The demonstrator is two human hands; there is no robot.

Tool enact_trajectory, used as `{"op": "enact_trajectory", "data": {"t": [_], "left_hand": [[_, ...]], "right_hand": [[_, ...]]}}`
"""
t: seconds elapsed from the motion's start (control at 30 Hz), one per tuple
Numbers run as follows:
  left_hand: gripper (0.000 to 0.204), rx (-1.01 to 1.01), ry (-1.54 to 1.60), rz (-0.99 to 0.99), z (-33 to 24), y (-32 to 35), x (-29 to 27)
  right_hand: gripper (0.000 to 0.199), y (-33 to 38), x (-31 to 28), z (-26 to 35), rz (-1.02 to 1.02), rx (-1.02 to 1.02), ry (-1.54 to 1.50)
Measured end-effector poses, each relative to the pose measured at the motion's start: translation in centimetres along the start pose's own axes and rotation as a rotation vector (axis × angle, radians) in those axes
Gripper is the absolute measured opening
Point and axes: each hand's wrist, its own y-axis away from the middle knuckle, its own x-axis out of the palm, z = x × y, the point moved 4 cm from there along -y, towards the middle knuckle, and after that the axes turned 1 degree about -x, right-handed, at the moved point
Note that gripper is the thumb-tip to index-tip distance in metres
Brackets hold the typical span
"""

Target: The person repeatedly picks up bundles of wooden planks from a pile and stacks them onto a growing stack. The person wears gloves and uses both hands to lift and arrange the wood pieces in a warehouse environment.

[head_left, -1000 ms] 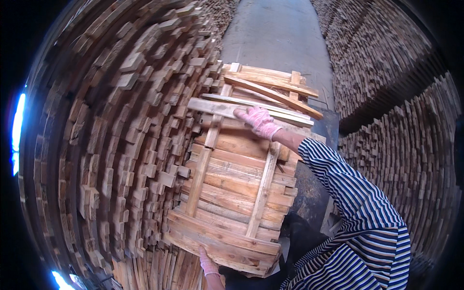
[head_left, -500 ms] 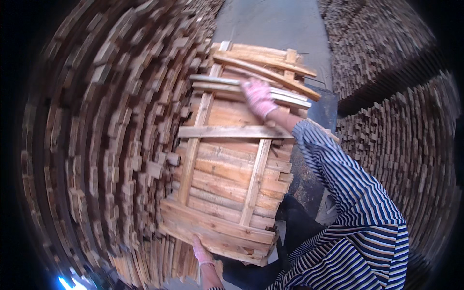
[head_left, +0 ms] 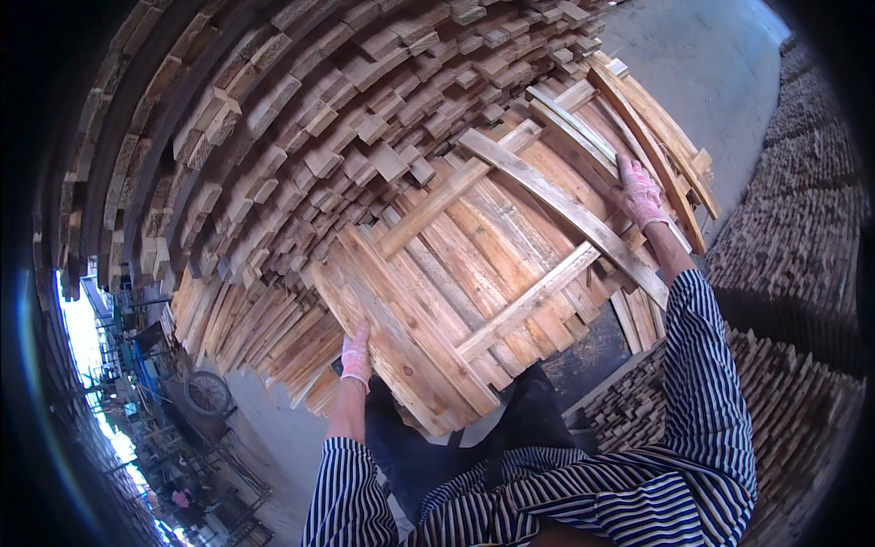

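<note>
Fingers of my left hand (head_left: 355, 351), in a pink glove, curl against the near lower edge of the wooden pallet panel (head_left: 483, 273) and press on its underside, so the hand is closed on that edge. Up at the far end, my right hand (head_left: 641, 193), gloved the same way, lies over the upper boards with its fingers wrapped on a slat near the loose planks (head_left: 638, 118) resting along the panel's top edge; it is gripping there too, though I cannot see the fingertips themselves. Between both hands the panel is tilted across my front, its flat boards crossed by several nailed battens (head_left: 565, 205) that run slantwise over them. Both my arms wear striped sleeves (head_left: 702, 383), dark blue and white, and a dark apron (head_left: 456, 438) hangs below the panel's near corner. Just beyond the panel, on my left, rises a tall stack of cut timber pieces (head_left: 301, 137), their square ends facing me and the panel's far side lying close against it. On my right stands another wall of stacked wood (head_left: 802, 246), well apart, with bare concrete floor (head_left: 711, 64) between the two. Low on my left, past the stack's edge, a wheel (head_left: 208, 394) of a cart shows in an open, sunlit yard.
</note>
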Motion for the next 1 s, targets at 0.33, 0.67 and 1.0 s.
{"op": "enact_trajectory", "data": {"t": [0.33, 0.67, 1.0], "left_hand": [[0.079, -0.003, 0.091, 0.075, 2.4, -1.3, -1.2], [0.077, 0.059, 0.035, 0.086, 1.1, -1.3, 0.1], [0.085, 0.090, -0.060, 0.013, -0.7, 0.3, 1.0]], "right_hand": [[0.071, 4.6, 1.1, 11.3, 0.085, -0.310, -0.385], [0.077, 12.7, -2.2, 15.8, 0.293, -0.490, -0.560], [0.082, 12.0, -1.1, 19.8, 0.348, -0.157, -0.696]]}}
